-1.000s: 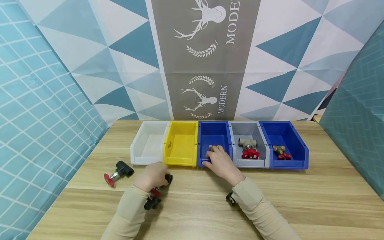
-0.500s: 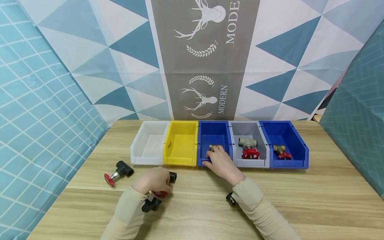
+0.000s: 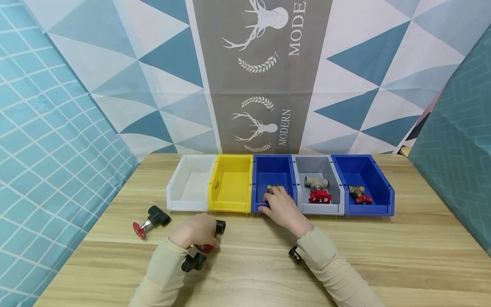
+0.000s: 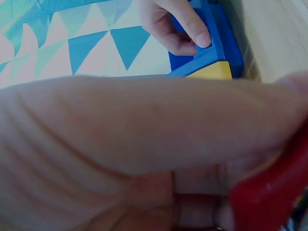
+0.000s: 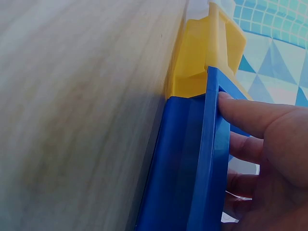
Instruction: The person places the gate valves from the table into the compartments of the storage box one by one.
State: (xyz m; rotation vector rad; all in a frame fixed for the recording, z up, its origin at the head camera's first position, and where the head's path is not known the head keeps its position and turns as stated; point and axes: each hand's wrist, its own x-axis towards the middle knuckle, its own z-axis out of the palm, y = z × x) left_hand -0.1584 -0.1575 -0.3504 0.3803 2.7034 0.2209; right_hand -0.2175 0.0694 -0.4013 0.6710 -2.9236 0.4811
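Observation:
In the head view my left hand [image 3: 195,232] grips a valve with a black pipe body [image 3: 220,227] and red handwheel [image 3: 204,248], low over the table. Up close, the left wrist view shows the red handwheel [image 4: 269,192] beside that hand's fingers. My right hand [image 3: 281,209] reaches over the front wall of the middle blue bin [image 3: 274,164], fingers curled inside. A brass valve [image 3: 270,187] shows past its fingertips, mostly hidden, with a speck of red between thumb and fingers in the left wrist view. The right thumb [image 5: 236,107] lies at the bin's rim.
Another black valve with red handwheel [image 3: 153,218] lies at the table's left. Beside the middle bin stand a white bin [image 3: 193,204], a yellow bin [image 3: 232,206], a grey bin [image 3: 320,209] and a right blue bin [image 3: 370,209]; the last two each hold a red-handled valve.
My left hand has shifted slightly right and toward me, bringing the black valve along. From half a second ago it stays nearly still. My right hand has not moved.

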